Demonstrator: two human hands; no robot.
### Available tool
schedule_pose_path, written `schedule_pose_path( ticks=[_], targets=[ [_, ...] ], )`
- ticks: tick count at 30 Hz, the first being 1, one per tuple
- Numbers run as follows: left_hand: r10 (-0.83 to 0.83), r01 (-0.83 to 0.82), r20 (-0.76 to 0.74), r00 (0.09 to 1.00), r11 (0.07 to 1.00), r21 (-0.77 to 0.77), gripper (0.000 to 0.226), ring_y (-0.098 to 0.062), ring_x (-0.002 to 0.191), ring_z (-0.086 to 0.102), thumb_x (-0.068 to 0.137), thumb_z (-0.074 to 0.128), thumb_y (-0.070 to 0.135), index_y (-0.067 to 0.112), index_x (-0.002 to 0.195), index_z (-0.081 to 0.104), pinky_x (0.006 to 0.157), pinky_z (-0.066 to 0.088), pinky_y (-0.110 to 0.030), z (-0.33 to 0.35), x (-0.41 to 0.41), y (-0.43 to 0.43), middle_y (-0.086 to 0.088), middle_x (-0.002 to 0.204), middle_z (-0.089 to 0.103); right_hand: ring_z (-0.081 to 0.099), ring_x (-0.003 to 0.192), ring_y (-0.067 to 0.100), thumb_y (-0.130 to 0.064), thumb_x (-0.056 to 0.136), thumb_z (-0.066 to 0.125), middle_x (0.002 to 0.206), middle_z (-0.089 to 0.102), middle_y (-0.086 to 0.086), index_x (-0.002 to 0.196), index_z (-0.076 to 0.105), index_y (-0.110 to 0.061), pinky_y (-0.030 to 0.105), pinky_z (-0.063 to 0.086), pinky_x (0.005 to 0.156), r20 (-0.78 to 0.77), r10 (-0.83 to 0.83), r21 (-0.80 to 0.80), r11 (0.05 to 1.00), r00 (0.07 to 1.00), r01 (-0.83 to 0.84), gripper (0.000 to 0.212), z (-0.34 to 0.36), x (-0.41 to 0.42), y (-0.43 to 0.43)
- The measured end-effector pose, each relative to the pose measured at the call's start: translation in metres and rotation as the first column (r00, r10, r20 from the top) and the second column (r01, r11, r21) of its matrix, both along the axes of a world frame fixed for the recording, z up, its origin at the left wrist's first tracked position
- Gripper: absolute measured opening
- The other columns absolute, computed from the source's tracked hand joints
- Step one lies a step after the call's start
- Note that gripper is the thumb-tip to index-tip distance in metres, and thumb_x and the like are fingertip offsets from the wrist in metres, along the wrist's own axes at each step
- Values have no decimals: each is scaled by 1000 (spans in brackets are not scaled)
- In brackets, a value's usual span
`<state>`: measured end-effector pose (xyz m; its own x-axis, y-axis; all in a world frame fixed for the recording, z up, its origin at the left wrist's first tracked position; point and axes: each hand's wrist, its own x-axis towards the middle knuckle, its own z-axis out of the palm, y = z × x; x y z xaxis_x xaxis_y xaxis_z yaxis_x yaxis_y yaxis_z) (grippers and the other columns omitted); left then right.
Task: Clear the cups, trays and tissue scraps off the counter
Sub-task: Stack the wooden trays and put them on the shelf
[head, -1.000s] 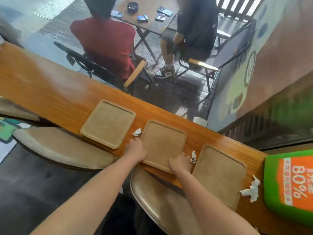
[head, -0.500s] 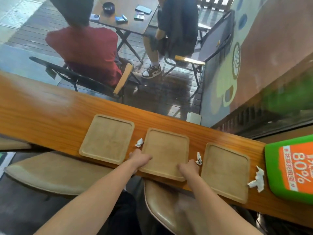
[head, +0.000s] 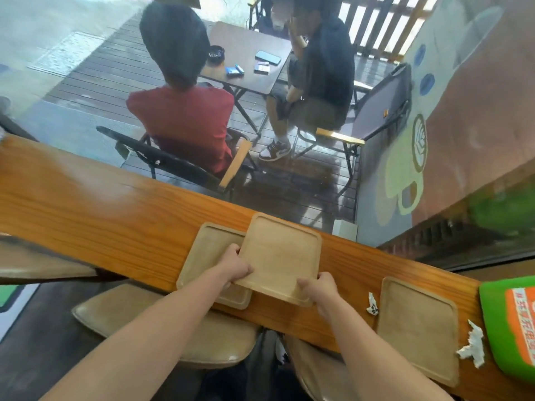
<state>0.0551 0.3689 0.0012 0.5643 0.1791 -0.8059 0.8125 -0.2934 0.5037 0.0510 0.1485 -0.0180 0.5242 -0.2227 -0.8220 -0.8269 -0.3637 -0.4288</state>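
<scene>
Bare hands first: left hand (head: 236, 270) shut on the near left corner of the middle tray (head: 282, 254), right hand (head: 318, 286) shut on its near right corner, thumb on top. Held up a little and tilted, lying partly over the left tray (head: 204, 257). Flat on the wooden counter (head: 101, 209) under it, that left tray, with its near edge close to the counter's edge.

Off to the right, lying flat and apart from the held one, a third tray (head: 418, 324). Just beside its left edge, a small crumpled tissue scrap (head: 372, 303). By its right edge, a bigger torn tissue scrap (head: 473, 344). Past that, at the far right, a green and orange sign (head: 512, 319) on the counter.

Below the counter, two tan stool seats (head: 162, 328). Beyond the counter, through glass, two seated people at a small dark table (head: 249, 59) on a wooden deck.
</scene>
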Motion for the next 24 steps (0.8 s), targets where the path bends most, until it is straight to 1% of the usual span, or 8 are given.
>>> schedule_pose_path(
  ticks=[4,6,11,15,18,21,24],
  targets=[
    [16,-16,9,1000,1000,19,58,-30,115,56,84,71,7,14,134,42,97,50,-43,3,3,45,-11,128,56,59,106,28,-19,87,73,121,60,13,129,46,-6,43,56,88,14,27,8,1000,1000,-27,52,1,10,43],
    [17,-17,8,1000,999,33,60,-30,116,55,85,72,9,13,136,41,96,50,-42,2,2,65,-11,130,55,60,105,29,-20,87,73,117,60,12,126,46,-6,44,57,88,14,50,8,999,999,-50,50,1,14,63],
    [39,-38,-12,999,997,62,65,-30,118,54,83,75,11,13,138,40,100,50,-45,-8,-2,106,-12,133,54,60,107,30,-20,88,73,118,59,13,122,47,-8,46,56,91,-9,76,21,997,997,-76,45,-4,16,101],
    [34,-31,-41,999,997,64,66,-28,117,53,84,74,11,12,140,39,96,50,-41,-18,-8,129,-11,133,54,60,105,29,-21,88,73,115,59,12,116,47,-10,44,56,90,-40,93,18,996,995,-93,40,-11,10,123],
    [8,-3,-58,998,996,86,65,-24,109,51,85,73,13,13,140,39,89,49,-37,-26,-11,138,-11,133,52,60,104,29,-22,87,73,113,60,10,114,48,-9,45,56,91,-50,114,4,993,992,-114,38,-17,5,132],
    [-10,17,-78,997,996,88,61,-21,105,49,85,73,13,14,137,40,86,48,-35,-34,-13,143,-8,129,53,61,104,28,-22,88,72,111,61,10,118,51,-5,45,55,93,-72,109,-3,994,991,-109,40,-22,0,138],
    [-35,44,-85,996,994,100,56,-19,102,47,86,71,12,15,134,42,83,44,-33,-41,-15,145,-6,126,53,63,104,28,-21,89,71,115,64,12,123,55,-4,44,56,92,-84,105,2,994,991,-105,41,-25,-2,140]
  ],
)
